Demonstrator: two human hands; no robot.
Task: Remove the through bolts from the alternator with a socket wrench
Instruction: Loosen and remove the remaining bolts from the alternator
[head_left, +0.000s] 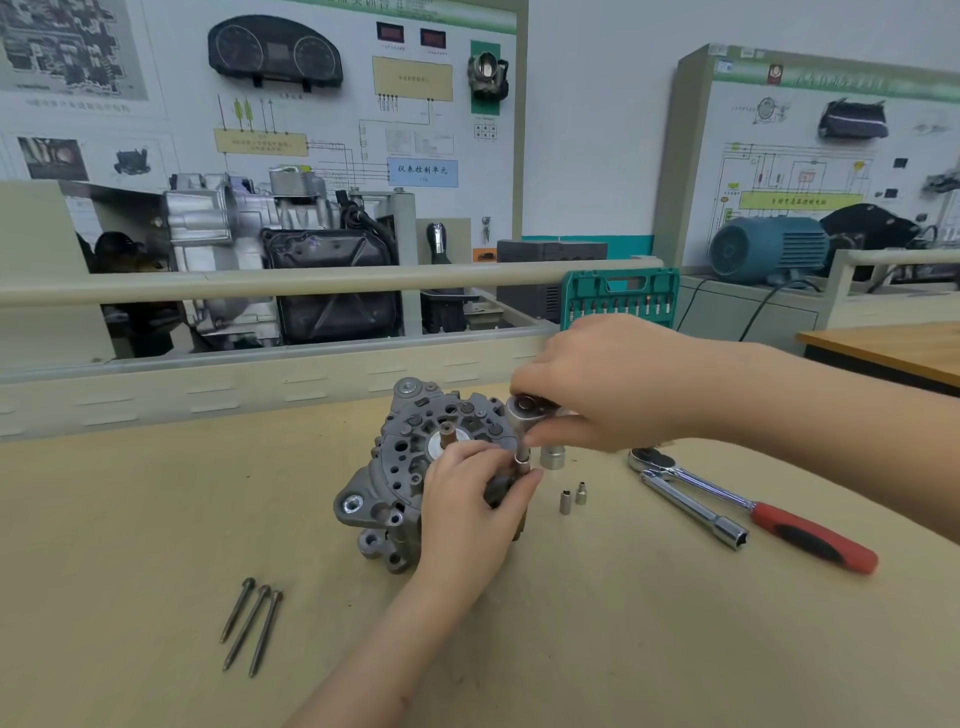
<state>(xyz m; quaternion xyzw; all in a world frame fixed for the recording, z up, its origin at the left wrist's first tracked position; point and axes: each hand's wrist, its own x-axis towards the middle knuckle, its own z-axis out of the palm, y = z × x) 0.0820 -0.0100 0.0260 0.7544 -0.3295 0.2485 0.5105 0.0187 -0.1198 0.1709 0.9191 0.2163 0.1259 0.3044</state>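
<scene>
Dull steel first — three long through bolts (253, 626) lie loose on the tan bench (130, 519) at far left, side by side, well apart from the alternator (400, 467). So we judge three are out already. The alternator sits mid-bench, rear end up, slip-ring shaft showing at centre.

Our left hand (467, 514) is curled over the alternator's right side, steadying it, thumb and fingers closing near the small socket (522, 460) where it meets the housing. Our right hand (613, 384) is clamped round the head of the socket wrench (530, 408), directly above that socket. We reckon this is the 4th & prob. last bolt, though the bolt head itself is hidden under the socket, so we can't tell how far it's backed out.

Further right, spare bits: a larger socket (551, 457), two small sockets (571, 499), then a second ratchet with a red handle (753, 506) and an extension bar (696, 512) — none touched.
</scene>
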